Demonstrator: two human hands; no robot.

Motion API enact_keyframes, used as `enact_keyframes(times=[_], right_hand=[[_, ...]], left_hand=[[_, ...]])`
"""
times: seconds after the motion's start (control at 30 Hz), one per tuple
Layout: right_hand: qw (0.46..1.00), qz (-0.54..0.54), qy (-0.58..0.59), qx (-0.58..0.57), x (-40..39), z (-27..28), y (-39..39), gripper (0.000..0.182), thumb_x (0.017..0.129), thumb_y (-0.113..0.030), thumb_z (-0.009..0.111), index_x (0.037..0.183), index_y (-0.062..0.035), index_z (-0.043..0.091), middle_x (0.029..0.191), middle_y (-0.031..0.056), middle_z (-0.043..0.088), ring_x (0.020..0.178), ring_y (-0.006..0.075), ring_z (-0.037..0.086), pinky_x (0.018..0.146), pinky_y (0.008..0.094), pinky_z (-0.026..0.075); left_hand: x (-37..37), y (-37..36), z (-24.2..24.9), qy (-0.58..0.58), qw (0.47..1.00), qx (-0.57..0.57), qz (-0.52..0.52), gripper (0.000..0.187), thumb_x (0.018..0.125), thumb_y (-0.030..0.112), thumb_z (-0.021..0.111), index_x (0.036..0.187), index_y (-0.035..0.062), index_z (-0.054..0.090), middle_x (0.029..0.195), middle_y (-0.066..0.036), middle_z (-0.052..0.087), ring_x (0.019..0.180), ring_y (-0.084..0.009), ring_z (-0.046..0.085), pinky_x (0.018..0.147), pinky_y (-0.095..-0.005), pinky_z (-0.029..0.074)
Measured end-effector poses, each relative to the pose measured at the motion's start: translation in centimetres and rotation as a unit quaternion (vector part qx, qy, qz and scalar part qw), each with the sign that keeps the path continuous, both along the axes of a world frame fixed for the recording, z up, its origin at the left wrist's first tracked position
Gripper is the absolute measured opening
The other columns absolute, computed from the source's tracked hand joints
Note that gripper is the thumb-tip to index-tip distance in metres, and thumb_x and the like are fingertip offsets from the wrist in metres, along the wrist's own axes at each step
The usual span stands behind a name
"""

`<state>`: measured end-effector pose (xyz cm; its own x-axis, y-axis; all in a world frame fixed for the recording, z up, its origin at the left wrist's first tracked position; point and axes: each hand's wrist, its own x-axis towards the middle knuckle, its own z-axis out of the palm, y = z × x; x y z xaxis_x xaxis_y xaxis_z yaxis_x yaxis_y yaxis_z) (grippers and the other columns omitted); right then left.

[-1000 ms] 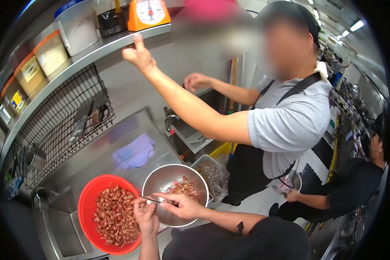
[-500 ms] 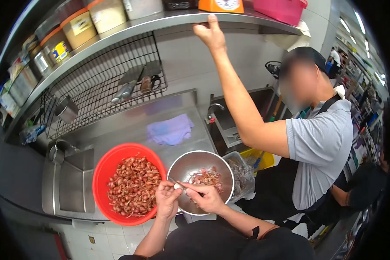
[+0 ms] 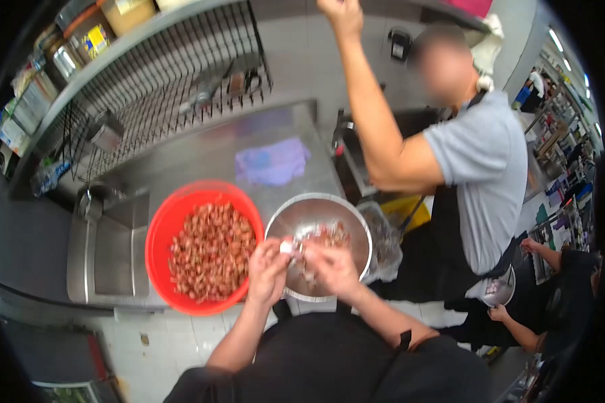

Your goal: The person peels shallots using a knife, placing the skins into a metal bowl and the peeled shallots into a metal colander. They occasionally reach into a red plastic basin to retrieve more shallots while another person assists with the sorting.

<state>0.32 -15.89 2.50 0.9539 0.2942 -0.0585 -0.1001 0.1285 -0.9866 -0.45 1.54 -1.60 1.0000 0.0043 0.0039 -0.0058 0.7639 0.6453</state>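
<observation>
My left hand [image 3: 267, 270] pinches a small pale peeled shallot [image 3: 287, 247] over the near rim of a steel bowl [image 3: 346, 213]. My right hand [image 3: 331, 266] closes on the same shallot from the right; the thin knife it carried a moment ago is lost in motion blur. A few peeled shallots [image 3: 327, 235] lie inside the steel bowl. Left of it, touching my left hand's side, stands a red bowl [image 3: 160, 225] full of unpeeled reddish shallots [image 3: 212, 252].
A person in a grey shirt and apron [image 3: 480, 168] stands close on the right, arm stretched up to the shelf. A purple cloth [image 3: 272, 161] lies on the steel counter, a sink [image 3: 111, 252] at left, a wire rack [image 3: 154, 101] behind. Another person [image 3: 551, 302] crouches at lower right.
The view has tipped down and gone blurry. My hands have come together and lifted the shallot over the steel bowl's near rim. The person's raised arm stays up at the shelf.
</observation>
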Motion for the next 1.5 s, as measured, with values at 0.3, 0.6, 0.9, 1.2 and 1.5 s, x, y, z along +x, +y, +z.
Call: enact_keyframes(times=[0.3,0.6,0.9,1.2,1.5], right_hand=[[0.999,0.022,-0.007,0.046,0.1,1.5,-0.2,0.038,0.098,-0.013,0.058,0.134,-0.0009,0.056,0.088,-0.0046,0.06,0.071,-0.0004,0.048,0.06,0.0174,0.04],[0.994,0.039,-0.102,-0.03,-0.2,1.2,0.7,0.043,0.095,-0.007,0.059,0.137,0.0002,0.052,0.09,-0.0018,0.062,0.07,0.0038,0.05,0.064,0.0215,0.044],[0.97,-0.002,-0.228,-0.084,1.1,0.7,0.6,0.034,0.092,-0.004,0.061,0.126,0.0003,0.063,0.096,0.0145,0.071,0.076,0.0146,0.062,0.073,0.028,0.05],[0.994,0.047,-0.096,-0.025,0.4,2.0,0.0,0.034,0.096,-0.006,0.058,0.129,0.0016,0.059,0.115,0.0124,0.069,0.099,0.0134,0.064,0.088,0.0282,0.049],[0.994,0.005,-0.11,-0.005,0.5,1.1,-0.1,0.031,0.097,-0.008,0.057,0.126,0.003,0.061,0.104,0.011,0.071,0.091,0.0113,0.063,0.082,0.0271,0.05]], left_hand=[[0.1,-0.1,1.3,-0.024,0.999,0.024,-0.023,0.032,0.093,-0.001,0.061,0.123,0.0063,0.054,0.13,-0.013,0.059,0.118,-0.0232,0.059,0.1,-0.0365,0.048],[0.4,-0.2,1.4,-0.031,0.998,0.048,0.04,0.033,0.086,-0.009,0.066,0.115,0.0024,0.055,0.118,-0.011,0.062,0.109,-0.0191,0.062,0.096,-0.0312,0.05],[0.4,-0.5,1.6,-0.013,0.998,0.036,0.05,0.031,0.086,-0.009,0.067,0.111,0.0033,0.055,0.115,-0.011,0.062,0.103,-0.0169,0.063,0.089,-0.0292,0.052],[0.4,-0.8,1.9,-0.024,0.998,0.032,0.048,0.03,0.087,-0.008,0.066,0.112,0.0023,0.054,0.116,-0.012,0.063,0.103,-0.0167,0.063,0.09,-0.0297,0.052],[0.6,-0.4,1.6,-0.022,0.999,0.027,0.003,0.03,0.091,-0.002,0.062,0.12,0.0026,0.055,0.118,-0.013,0.064,0.102,-0.0186,0.064,0.091,-0.0312,0.052]])
